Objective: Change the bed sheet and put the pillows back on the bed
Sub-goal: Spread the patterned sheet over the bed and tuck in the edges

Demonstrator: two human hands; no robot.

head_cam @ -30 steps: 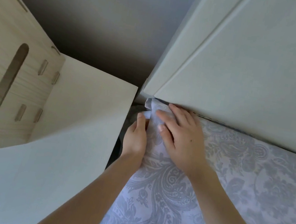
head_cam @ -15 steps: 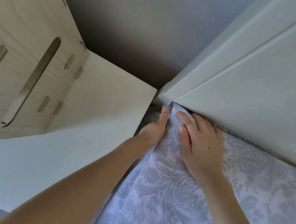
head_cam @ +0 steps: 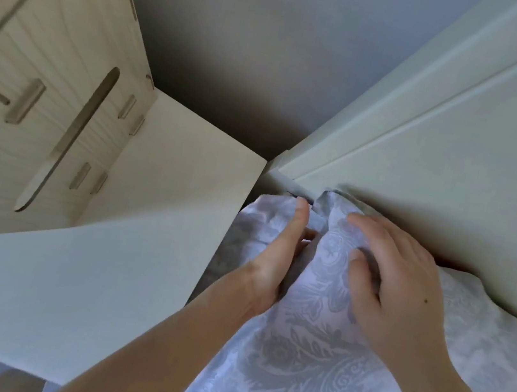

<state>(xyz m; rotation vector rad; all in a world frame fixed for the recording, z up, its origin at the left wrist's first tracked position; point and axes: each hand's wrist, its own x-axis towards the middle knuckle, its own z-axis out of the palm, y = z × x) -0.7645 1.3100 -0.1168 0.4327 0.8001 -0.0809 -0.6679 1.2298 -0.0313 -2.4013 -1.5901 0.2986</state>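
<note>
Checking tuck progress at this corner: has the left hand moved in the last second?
Yes. The left hand has slid closer to the headboard corner, its thumb now nearly at the headboard's lower edge, gripping the bunched sheet.

A narrow gap between bedside table and headboard hems the sheet corner.

- This is a bedroom in a home: at the near right, a bed sheet in pale blue-grey with a paisley and flower print covers a mattress corner.
- A cream grooved headboard rises at the far right, touching the bedding.
- A white bedside surface stands just left of the bed.
- A pale wooden cabinet with slot cut-outs stands far left, before a grey wall.
</note>
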